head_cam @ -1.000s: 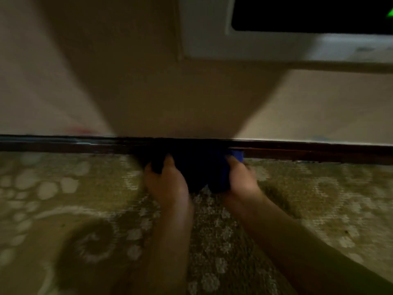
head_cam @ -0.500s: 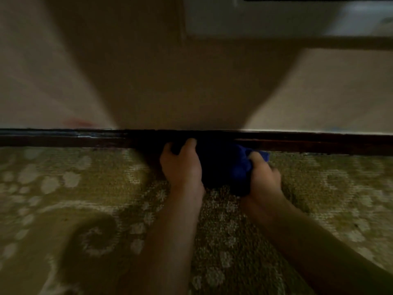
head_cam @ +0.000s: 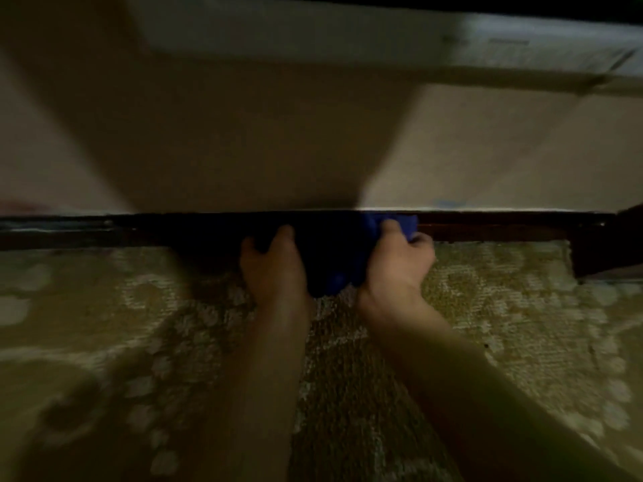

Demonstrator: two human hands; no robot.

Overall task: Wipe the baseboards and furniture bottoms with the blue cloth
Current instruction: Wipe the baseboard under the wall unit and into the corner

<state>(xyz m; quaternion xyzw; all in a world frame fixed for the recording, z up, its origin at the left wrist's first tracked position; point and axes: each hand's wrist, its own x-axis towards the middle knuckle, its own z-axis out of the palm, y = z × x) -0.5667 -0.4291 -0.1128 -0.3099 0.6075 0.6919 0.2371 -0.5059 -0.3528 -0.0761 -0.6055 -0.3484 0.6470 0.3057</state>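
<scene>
I hold the blue cloth (head_cam: 339, 262) with both hands, bunched up between them. My left hand (head_cam: 275, 266) has its fingers curled over the cloth's left, shadowed end, and my right hand (head_cam: 396, 262) pinches the right end, thumb and forefinger closed round a brighter blue fold. The cloth sits pressed against the dark wooden baseboard (head_cam: 487, 226), right where it meets the floor, with its lower edge resting on the patterned carpet (head_cam: 504, 325).

Compared with half a second ago, both my hands and the cloth sit further right along the baseboard, and the cloth now reaches up over the board's top edge at my right thumb. The shadow on the beige wall (head_cam: 243, 151) has moved right with me. A dark wooden furniture corner (head_cam: 605, 252) has come into view at the far right, standing on the carpet just beside the baseboard. The white ledge (head_cam: 348, 33) overhead fills more of the top of the view than before.

Counting: one cloth, two hands on it, one run of baseboard, one carpet, one furniture corner, one white ledge. The view is dim and blurred, so I cannot tell finer detail of the cloth's folds.
</scene>
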